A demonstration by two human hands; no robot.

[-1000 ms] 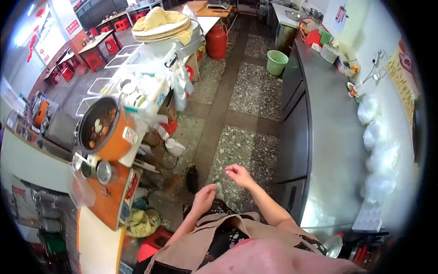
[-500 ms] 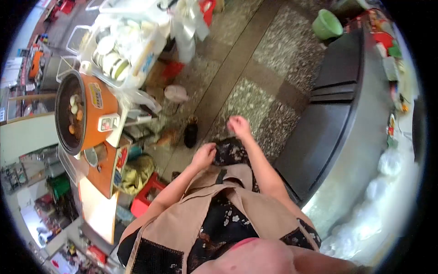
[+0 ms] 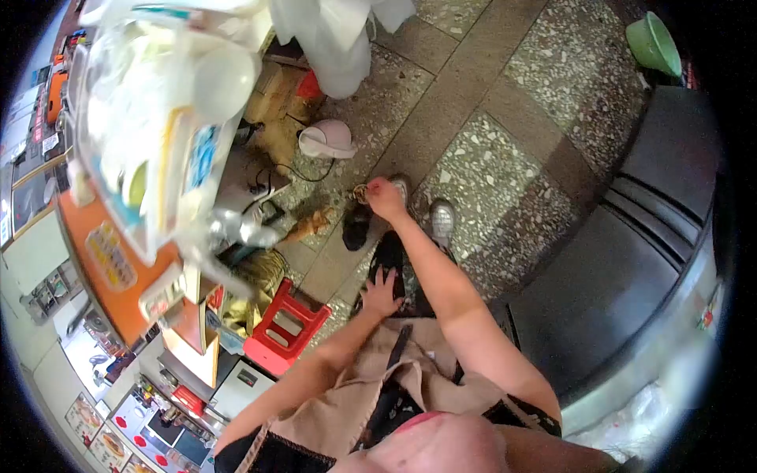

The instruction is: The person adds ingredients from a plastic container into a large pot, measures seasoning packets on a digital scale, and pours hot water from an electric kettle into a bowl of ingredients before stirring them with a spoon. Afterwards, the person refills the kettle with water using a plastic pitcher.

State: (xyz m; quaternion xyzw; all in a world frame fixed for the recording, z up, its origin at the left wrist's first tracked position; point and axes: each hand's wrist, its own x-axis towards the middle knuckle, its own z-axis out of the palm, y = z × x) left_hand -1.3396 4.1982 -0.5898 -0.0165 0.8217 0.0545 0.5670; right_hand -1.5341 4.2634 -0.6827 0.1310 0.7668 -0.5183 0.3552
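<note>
My left hand (image 3: 382,296) lies with its fingers spread against my dark trouser leg (image 3: 386,256), just below the beige apron (image 3: 378,347). Stretched further down toward the floor, my right hand (image 3: 385,199) has its fingers closed. A small brownish, ring-like thing (image 3: 360,193) shows at its fingertips; its kind is unclear. Directly below that thing is a black, shoe-like object (image 3: 356,229) on the floor. One grey sneaker (image 3: 442,222) stands to the right, and the other is partly hidden behind my right hand.
A red plastic stool (image 3: 288,327) stands at left, near the orange cooker (image 3: 118,268) and a basket of bowls (image 3: 158,102). A pale pink container (image 3: 327,140) sits on the tiled floor. Dark cabinet doors (image 3: 599,315) line the right; a green bucket (image 3: 654,46) is beyond.
I have bent lower, and the floor appears closer. My right hand has moved left, toward the black object. My left hand has come down onto my leg with its fingers spread.
</note>
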